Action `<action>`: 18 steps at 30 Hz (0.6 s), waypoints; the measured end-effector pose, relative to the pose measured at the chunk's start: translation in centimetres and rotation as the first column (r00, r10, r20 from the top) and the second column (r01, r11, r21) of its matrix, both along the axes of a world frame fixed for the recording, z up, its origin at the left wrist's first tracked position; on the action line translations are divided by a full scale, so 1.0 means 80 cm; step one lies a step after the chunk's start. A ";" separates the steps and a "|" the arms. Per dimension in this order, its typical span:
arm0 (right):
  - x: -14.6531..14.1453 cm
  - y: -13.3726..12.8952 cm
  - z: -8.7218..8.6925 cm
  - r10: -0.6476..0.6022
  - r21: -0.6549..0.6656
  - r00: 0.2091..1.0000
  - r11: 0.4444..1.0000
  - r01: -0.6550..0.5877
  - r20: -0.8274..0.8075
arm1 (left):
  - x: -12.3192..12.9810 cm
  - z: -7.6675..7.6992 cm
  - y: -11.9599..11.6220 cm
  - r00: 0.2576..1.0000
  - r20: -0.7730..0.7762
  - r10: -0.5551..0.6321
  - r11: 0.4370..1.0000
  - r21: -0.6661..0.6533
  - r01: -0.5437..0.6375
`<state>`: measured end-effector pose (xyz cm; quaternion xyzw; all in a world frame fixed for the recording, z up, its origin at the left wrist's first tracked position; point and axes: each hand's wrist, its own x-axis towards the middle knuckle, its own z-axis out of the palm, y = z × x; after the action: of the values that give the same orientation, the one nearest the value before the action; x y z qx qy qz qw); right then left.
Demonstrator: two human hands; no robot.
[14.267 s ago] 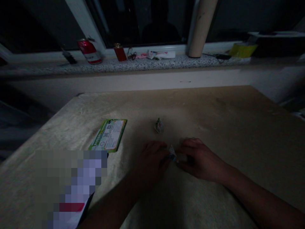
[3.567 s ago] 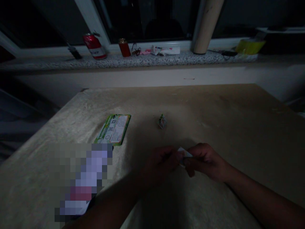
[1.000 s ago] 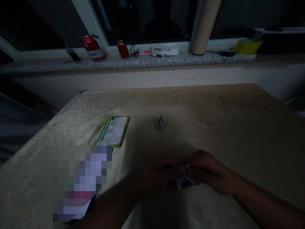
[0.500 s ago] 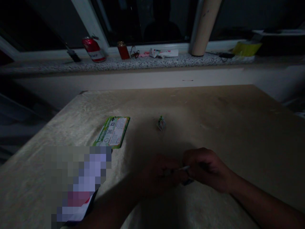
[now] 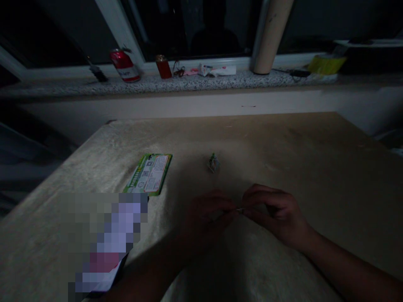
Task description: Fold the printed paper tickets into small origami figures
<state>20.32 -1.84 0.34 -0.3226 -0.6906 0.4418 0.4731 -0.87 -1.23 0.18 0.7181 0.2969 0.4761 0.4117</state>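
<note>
My left hand (image 5: 209,214) and my right hand (image 5: 273,207) meet low over the table, fingertip to fingertip. Both are closed in a pinch on one tiny pale piece (image 5: 240,210); it is too small and dark to tell its kind. Beyond the hands a small green and white folded piece (image 5: 213,162) stands on the tabletop, touched by neither hand. To the left lies a flat green packet (image 5: 151,174) with printed white panels.
A blurred-out, lit flat device (image 5: 118,235) lies beside my left forearm. On the granite sill (image 5: 141,86) behind the table (image 5: 283,147) stand a red can (image 5: 125,66), a red jar (image 5: 163,67), a cardboard tube (image 5: 271,37) and a yellow roll (image 5: 326,64).
My right hand has risen slightly and its fingers have straightened into a pinch. The left hand has lifted a little too. Less of the small piece shows between them.
</note>
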 end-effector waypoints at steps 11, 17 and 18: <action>0.002 0.005 -0.002 0.024 -0.319 0.984 0.944 -0.080 -0.177 | 0.002 -0.008 0.002 0.999 0.013 -0.044 0.947 -0.316 0.046; -0.001 0.006 -0.011 -0.011 -0.443 0.986 0.894 -0.066 -0.169 | 0.005 -0.008 0.004 0.999 -0.035 0.005 0.906 -0.423 -0.020; -0.002 0.005 -0.013 -0.005 -0.466 0.988 0.882 -0.070 -0.156 | 0.005 -0.010 0.004 1.000 -0.016 0.016 0.896 -0.445 -0.021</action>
<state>20.15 -1.43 -0.67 -0.3811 -0.5299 0.6273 0.4248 -0.48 -0.87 -0.59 0.6052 0.4072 0.3951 0.5584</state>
